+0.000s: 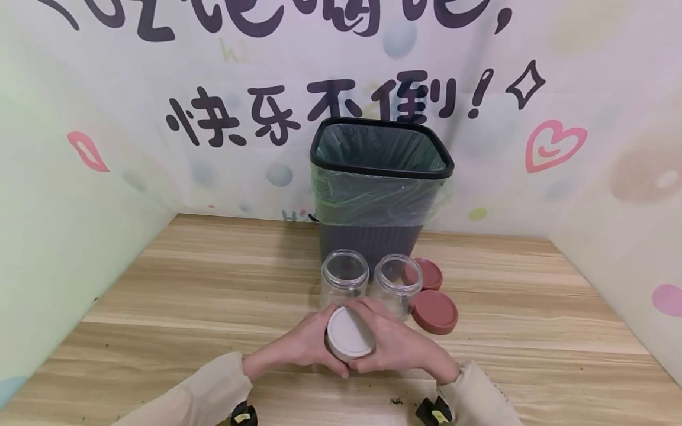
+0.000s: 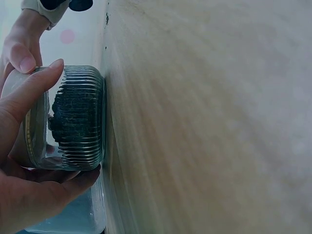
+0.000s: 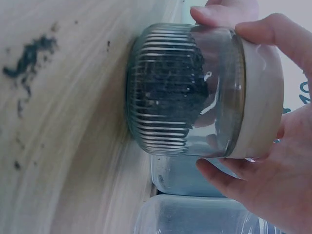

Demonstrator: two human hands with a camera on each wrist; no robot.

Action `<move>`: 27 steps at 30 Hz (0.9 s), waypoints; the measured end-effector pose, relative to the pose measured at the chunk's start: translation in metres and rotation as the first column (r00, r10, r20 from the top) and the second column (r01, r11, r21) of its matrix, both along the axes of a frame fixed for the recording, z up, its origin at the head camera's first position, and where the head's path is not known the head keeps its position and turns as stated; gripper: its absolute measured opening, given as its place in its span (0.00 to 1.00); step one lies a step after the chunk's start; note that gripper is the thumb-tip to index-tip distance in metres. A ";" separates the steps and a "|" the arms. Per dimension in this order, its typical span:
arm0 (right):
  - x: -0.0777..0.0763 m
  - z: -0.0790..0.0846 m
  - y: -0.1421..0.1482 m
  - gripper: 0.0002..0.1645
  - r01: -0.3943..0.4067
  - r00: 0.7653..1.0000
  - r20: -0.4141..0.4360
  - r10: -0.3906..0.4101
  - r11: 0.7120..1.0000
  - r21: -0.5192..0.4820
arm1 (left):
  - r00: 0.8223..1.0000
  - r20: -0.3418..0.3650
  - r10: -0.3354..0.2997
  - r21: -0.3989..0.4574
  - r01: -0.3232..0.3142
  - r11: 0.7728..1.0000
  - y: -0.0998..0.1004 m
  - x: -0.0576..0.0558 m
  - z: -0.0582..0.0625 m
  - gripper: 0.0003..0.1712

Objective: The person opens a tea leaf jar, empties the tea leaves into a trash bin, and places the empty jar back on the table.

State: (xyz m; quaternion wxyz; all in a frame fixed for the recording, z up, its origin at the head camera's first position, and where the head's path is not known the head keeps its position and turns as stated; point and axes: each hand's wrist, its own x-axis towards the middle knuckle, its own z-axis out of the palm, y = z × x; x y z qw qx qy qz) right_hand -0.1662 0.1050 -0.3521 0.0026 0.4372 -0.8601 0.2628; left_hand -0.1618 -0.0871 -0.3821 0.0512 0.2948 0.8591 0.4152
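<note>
A ribbed glass jar (image 3: 168, 92) with a pale lid (image 1: 348, 334) stands upright on the wooden table, dark loose contents filling its lower part. From the left, my left hand (image 1: 306, 343) holds it, thumb near the lid's lower edge and fingers along the glass. My right hand (image 1: 396, 343) grips it from the other side, thumb and fingers curled about the lid and upper glass. Just beyond the hands are two lidless clear jars, a left one (image 1: 343, 290) and a right one (image 1: 396, 278). Two reddish lids, one nearer (image 1: 436, 312) and one farther (image 1: 428, 273), lie beside the right one.
Behind the clear jars stands a dark bin (image 1: 367, 239) lined with a greenish bag. Dark crumbs (image 3: 31, 58) are scattered on the table (image 1: 213, 296) near its front. Printed cloth walls (image 1: 234, 177) enclose the back and sides.
</note>
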 end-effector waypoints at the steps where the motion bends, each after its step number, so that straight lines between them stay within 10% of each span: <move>1: 0.000 0.000 0.000 0.50 -0.002 1.000 0.009 0.002 1.000 0.004 | 1.000 -0.001 -0.001 0.001 0.001 1.000 0.000 0.000 0.000 0.49; 17: 0.015 -0.012 -0.014 0.55 0.247 0.930 -0.269 -0.250 0.968 -0.046 | 1.000 0.007 0.006 -0.010 -0.006 1.000 -0.001 -0.001 -0.002 0.49; 27: 0.013 -0.005 -0.010 0.52 0.197 0.968 -0.153 -0.197 0.980 -0.016 | 1.000 -0.004 0.011 -0.020 -0.011 1.000 -0.001 0.000 -0.002 0.48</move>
